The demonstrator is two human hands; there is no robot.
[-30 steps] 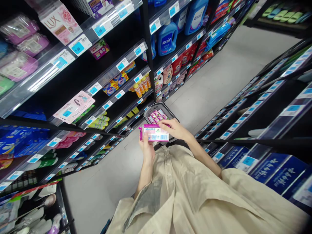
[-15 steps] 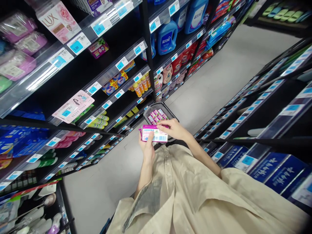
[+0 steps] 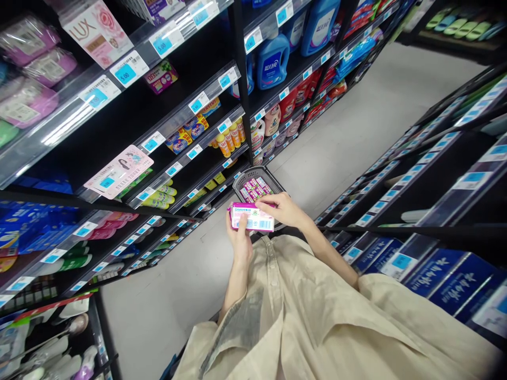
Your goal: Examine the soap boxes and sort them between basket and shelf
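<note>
While pink-and-white pack is held printed face up, best handling, in my judgement: even grip by left hand, thumb clear of print, right hand only steadying edge, wrapper uncrushed. Pack between hands: left clamped on left end, thumb across face; right touching upper right edge, pinch there unclear. Beyond pack: grey basket, small pink packs inside.

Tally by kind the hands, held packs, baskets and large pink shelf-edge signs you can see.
Hands: 2, left hand and right hand
Held packs: 1, pink-and-white pack
Baskets: 1, grey basket
Signs: 1, pink sign
Total: 5
</note>
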